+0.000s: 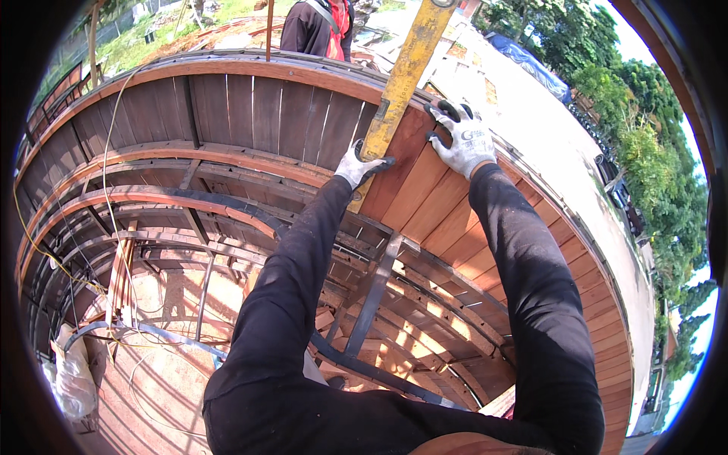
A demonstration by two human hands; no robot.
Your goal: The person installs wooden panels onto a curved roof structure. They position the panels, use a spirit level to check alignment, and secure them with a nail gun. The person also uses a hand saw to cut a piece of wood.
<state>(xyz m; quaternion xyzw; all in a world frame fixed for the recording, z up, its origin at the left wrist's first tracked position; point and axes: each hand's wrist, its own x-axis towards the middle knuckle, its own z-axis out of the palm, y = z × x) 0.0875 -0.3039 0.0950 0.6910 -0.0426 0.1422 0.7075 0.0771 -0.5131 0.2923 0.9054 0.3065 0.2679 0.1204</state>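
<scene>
My left hand, in a white glove with dark fingertips, grips a long, worn yellow spirit level standing across the curved wall, beside the edge of the reddish planks. My right hand, gloved the same, has its fingers bent over the top of a reddish wooden board just right of the level. More such planks run down the curve to the right. Left of the level, darker weathered boards stand behind a curved wooden rail.
Curved wood and metal framing drops below my arms to a sunlit floor. Loose cables hang at the left, near a white sack. A person in dark and red clothing stands beyond the wall. Trees are outside.
</scene>
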